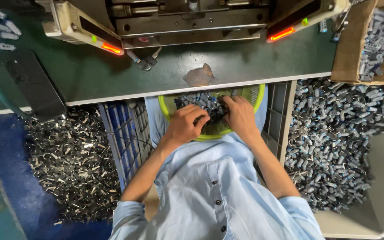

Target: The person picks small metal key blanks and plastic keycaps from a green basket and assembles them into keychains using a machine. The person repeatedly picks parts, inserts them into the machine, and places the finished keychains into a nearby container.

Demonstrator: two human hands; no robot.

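Both hands, left hand (184, 126) and right hand (241, 116), are together, fingers curled into small grey parts (201, 103) in the yellow-green basket (167, 106) on the lap below the counter (112, 80); seemingly a sorting step, calling next for a clean pinch.

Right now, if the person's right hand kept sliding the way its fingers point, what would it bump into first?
The right hand points left across the green basket, toward the left hand. It would probably meet that hand's fingers first, over the small parts; depth is unclear.
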